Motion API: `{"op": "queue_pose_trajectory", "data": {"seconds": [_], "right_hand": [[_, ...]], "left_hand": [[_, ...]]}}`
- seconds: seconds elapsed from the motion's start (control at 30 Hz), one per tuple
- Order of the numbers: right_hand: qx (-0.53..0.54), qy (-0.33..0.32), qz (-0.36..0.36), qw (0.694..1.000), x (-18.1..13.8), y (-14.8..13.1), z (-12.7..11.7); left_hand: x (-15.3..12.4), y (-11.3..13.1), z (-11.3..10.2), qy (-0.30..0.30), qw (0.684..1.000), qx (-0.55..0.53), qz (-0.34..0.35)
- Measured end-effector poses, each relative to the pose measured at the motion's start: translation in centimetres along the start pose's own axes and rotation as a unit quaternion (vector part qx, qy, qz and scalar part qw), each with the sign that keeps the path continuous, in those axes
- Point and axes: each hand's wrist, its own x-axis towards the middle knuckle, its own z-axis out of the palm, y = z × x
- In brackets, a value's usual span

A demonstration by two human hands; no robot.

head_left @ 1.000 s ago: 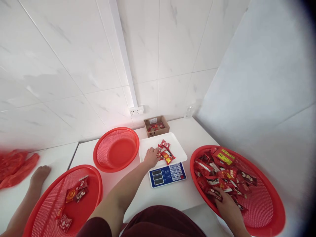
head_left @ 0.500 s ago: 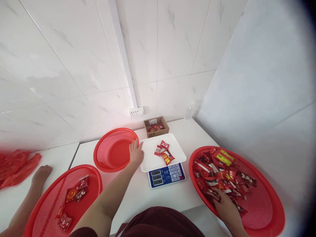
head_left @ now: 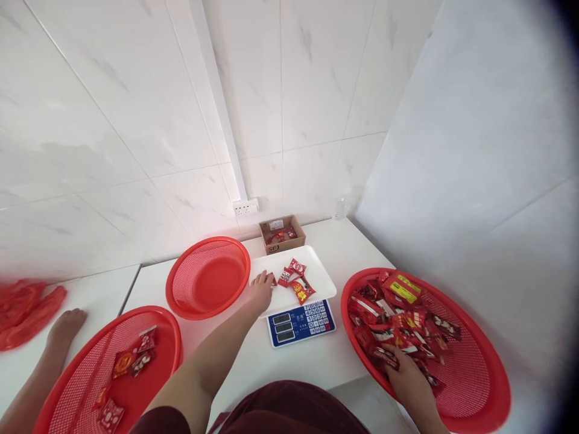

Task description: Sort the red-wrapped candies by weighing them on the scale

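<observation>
My left hand (head_left: pixel 261 290) reaches over the left side of the white weighing tray (head_left: pixel 322 265), its fingers bent onto a small red snack packet (head_left: pixel 273 279) that shows only partly beside the fingertips. Three more red packets (head_left: pixel 301 290) lie on the tray to the right of it. Below, the blue keypad of the digital scale (head_left: pixel 301 323) faces me. Inside the large red basket (head_left: pixel 491 343) at the right, my right hand (head_left: pixel 409 380) grips a dark red snack packet (head_left: pixel 386 355) at the near edge of a heap of red packets.
A red basket (head_left: pixel 169 289) stands left of the scale, and another (head_left: pixel 58 392) with several packets is nearer. Behind the tray is a cardboard box (head_left: pixel 284 245) of packets. Another person's hand (head_left: pixel 67 325) rests at far left near red plastic bags (head_left: pixel 27 310). A clear bottle (head_left: pixel 340 208) stands by the wall.
My left hand has moved from the tray's left edge onto the tray, where a red packet now shows at its fingertips. My right hand stays at the packet in the right basket.
</observation>
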Motion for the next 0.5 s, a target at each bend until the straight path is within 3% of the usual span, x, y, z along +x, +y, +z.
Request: {"op": "queue_pose_trajectory", "data": {"seconds": [0.17,0.27,0.4,0.5], "right_hand": [[0.005,-0.001,0.003,1.000,0.1,0.1,0.1],[0.007,0.002,0.004,1.000,0.1,0.0,0.0],[0.010,-0.002,0.010,1.000,0.0,-0.3,-0.2],[0.007,-0.004,0.015,1.000,0.1,-0.3,-0.2]], "left_hand": [[-1.3,-2.0,-0.9,0.013,0.999,-0.029,0.009],[-1.9,-3.4,-2.7,0.086,0.995,-0.034,-0.026],[-2.2,-5.4,-4.9,0.240,0.958,-0.018,-0.152],[-1.7,-4.9,-4.8,0.237,0.955,0.036,-0.175]]}}
